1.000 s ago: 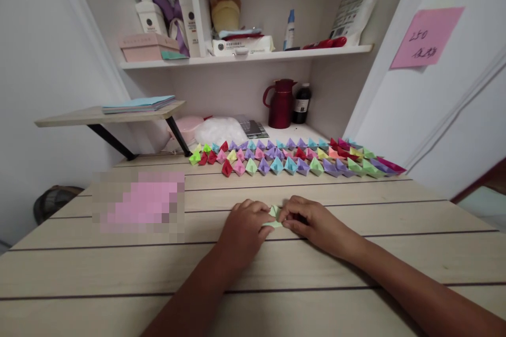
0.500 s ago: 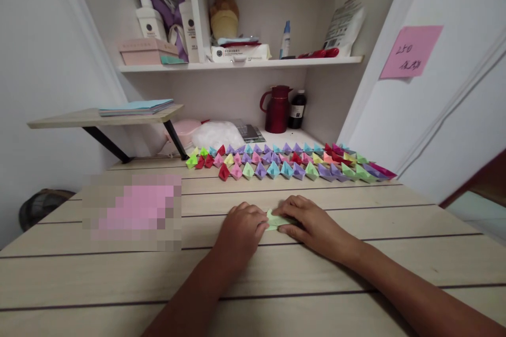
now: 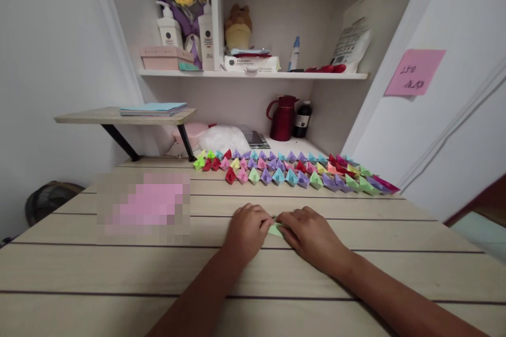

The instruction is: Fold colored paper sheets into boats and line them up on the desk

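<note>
A small light green folded paper piece (image 3: 275, 230) lies on the pale wooden table (image 3: 356, 273), mostly covered by my hands. My left hand (image 3: 249, 230) has its fingers curled down on the paper's left side. My right hand (image 3: 310, 234) presses on its right side with bent fingers. Both hands meet over the paper, so its shape is largely hidden. Beyond them, several folded paper boats (image 3: 292, 171) in many colours stand in rows across the table.
A blurred pink patch (image 3: 143, 208) lies on the table to the left. A dark red jug (image 3: 282, 117) and dark bottle (image 3: 302, 113) stand at the back. A side shelf (image 3: 118, 115) holds paper sheets. A pink note (image 3: 414, 72) hangs on the right wall.
The view has tilted up a little. Both hands have closed in over the green paper, which now shows less between them.
</note>
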Demonstrator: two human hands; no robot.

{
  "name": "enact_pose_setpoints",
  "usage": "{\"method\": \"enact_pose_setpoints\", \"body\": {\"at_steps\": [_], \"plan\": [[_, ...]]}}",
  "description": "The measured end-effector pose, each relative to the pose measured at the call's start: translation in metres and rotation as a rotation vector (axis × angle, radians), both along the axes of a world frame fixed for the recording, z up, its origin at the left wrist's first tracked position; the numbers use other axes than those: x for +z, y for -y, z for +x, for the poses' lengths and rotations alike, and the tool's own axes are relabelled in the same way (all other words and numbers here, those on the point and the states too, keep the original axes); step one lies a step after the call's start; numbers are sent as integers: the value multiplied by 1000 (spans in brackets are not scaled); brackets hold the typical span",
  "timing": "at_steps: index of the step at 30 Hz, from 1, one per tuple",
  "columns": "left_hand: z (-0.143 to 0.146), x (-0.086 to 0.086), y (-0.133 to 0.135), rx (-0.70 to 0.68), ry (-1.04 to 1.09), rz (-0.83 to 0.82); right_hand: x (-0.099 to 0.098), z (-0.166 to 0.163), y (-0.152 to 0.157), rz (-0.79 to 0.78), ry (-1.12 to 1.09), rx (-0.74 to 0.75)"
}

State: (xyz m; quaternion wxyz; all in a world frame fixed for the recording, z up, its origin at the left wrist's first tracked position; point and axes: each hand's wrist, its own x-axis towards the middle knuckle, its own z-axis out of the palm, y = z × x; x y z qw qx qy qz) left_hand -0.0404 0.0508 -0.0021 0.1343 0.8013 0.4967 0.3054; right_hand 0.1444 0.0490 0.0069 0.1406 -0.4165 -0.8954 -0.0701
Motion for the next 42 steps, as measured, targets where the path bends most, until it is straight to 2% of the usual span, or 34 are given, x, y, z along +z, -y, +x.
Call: {"method": "enact_pose_setpoints", "body": {"at_steps": [4, 7, 10, 12, 15, 17, 19, 21, 23, 28, 34, 36, 39, 42], "plan": [[-1, -6, -5, 11, 75, 2, -1, -8, -3, 109, 137, -2], [-1, -7, -7, 61, 145, 13, 6, -15, -11, 132, 135, -30], [-4, -4, -7, 191, 251, 59, 16, -19, -21, 170, 50, -145], [-7, -3, -6, 320, 391, 100, 19, -21, -28, 171, -95, -235], [-8, -2, -5, 438, 549, 112, 13, -24, -34, -7, -526, -301], [-4, -1, -2, 435, 548, 67, 4, -26, -34, -195, -752, -230], [2, 2, 3, 389, 509, 43, -5, -27, -33, -337, -881, -183], [8, 5, 9, 365, 484, 109, -9, -27, -32, -359, -943, -187], [12, 8, 13, 356, 474, 211, -9, -25, -31, -314, -948, -213], [10, 11, 14, 483, 509, 398, -2, -20, -29, -156, -830, -289], [12, 5, 17, 326, 287, 165, 1, -20, -22, 126, -632, -211], [13, 3, 16, 364, 285, 183, 0, -21, -22, 170, -583, -194], [11, 4, 14, 501, 336, 314, 0, -19, -27, 172, -571, -258], [9, 9, 16, 509, 290, 320, 0, -15, -32, 180, -574, -338]]}}
